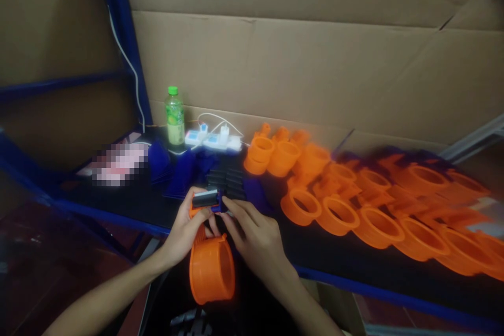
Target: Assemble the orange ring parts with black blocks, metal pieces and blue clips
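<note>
An orange tape dispenser point(210, 273) hangs with its wide ring downward, near the table's front edge. My left hand point(189, 228) grips its upper part from the left, fingers wrapped round it. At its top sits a black roller point(205, 199) with a pale serrated strip along the upper edge. My right hand point(252, 233) is closed at the right end of the roller, its thumb and fingers pinching a small dark blue piece point(219, 201). The fingertips partly hide that piece. Behind the hands lies a group of black rollers point(226, 181).
Many orange dispenser bodies point(338, 215) stand in rows along the right of the black table point(129, 205). Flat blue parts point(181, 173) lie left of centre. A green-capped bottle point(175, 118) and a power strip point(214, 140) with cables stand by the cardboard wall point(295, 68).
</note>
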